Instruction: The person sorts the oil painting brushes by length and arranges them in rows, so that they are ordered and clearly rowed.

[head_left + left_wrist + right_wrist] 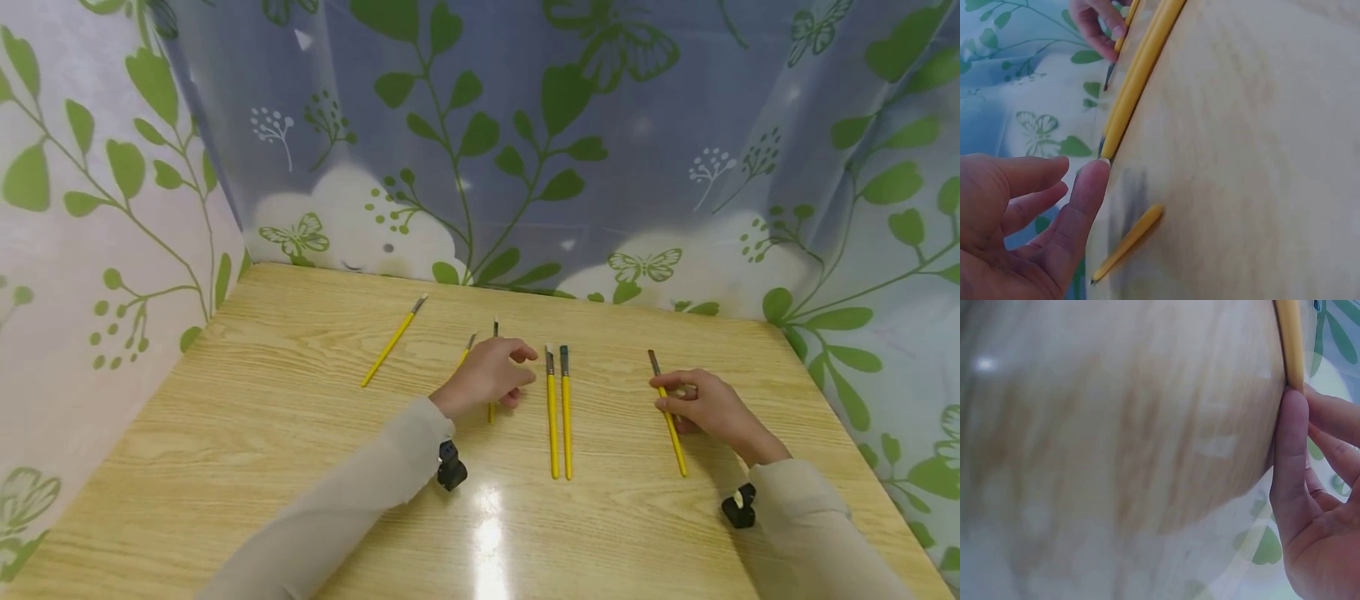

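Note:
In the head view my right hand (708, 406) pinches a yellow-handled paintbrush (673, 437) with reddish-brown bristles between thumb and fingers. The right wrist view shows its thumb against the yellow handle (1292, 347). My left hand (491, 372) hovers above the table holding nothing, fingers loosely bent and thumb apart, as the left wrist view confirms. Beneath it, partly hidden, lie a thin paintbrush (496, 329) and a slanted paintbrush (467, 350). Just right of that hand, a white-tipped paintbrush (553, 425) and a dark-tipped paintbrush (567, 425) lie side by side.
Another paintbrush (392, 346) lies slanted on the left part of the wooden table (225, 442). A leaf-patterned cloth (495, 150) hangs behind the table and along both sides. Glare shows on the wood near the front.

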`<action>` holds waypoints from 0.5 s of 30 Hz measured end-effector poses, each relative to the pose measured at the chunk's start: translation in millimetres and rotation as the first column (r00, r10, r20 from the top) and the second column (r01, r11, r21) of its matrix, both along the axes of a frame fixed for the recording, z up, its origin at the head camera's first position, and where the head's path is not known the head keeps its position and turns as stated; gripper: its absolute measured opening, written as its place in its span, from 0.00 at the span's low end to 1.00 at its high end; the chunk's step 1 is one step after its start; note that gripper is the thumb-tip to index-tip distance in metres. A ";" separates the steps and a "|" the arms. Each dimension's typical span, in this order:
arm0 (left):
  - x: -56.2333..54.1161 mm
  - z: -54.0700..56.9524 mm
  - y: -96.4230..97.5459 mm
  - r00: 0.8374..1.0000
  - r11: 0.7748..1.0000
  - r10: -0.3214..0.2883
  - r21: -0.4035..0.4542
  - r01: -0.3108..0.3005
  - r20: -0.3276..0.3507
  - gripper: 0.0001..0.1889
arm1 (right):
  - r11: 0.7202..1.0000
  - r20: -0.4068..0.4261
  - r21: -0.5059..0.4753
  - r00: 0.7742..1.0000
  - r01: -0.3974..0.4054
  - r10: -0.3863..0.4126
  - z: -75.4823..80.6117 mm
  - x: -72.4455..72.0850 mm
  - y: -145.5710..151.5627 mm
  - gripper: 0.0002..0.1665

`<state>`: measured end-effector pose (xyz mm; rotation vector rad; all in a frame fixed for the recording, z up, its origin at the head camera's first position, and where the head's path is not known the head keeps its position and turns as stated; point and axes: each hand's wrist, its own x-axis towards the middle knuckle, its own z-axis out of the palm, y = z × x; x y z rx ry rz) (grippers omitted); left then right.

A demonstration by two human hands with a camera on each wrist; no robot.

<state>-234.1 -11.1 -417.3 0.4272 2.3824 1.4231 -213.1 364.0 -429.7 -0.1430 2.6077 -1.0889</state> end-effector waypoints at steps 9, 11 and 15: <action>-18.3 16.4 -38.4 0.997 0.987 0.004 -0.161 -0.016 -0.075 0.19 | 1.000 -0.003 0.010 1.000 0.006 -0.005 -0.5 0.3 -0.3 0.28; -24.0 18.1 -50.9 0.996 0.980 0.016 -0.194 -0.033 -0.092 0.19 | 1.000 -0.002 0.004 1.000 0.006 -0.006 -0.4 0.1 -0.2 0.28; -33.8 18.8 -77.4 0.993 0.969 0.051 -0.234 -0.075 -0.109 0.20 | 1.000 0.005 -0.004 1.000 0.007 -0.007 -0.3 -0.2 0.6 0.29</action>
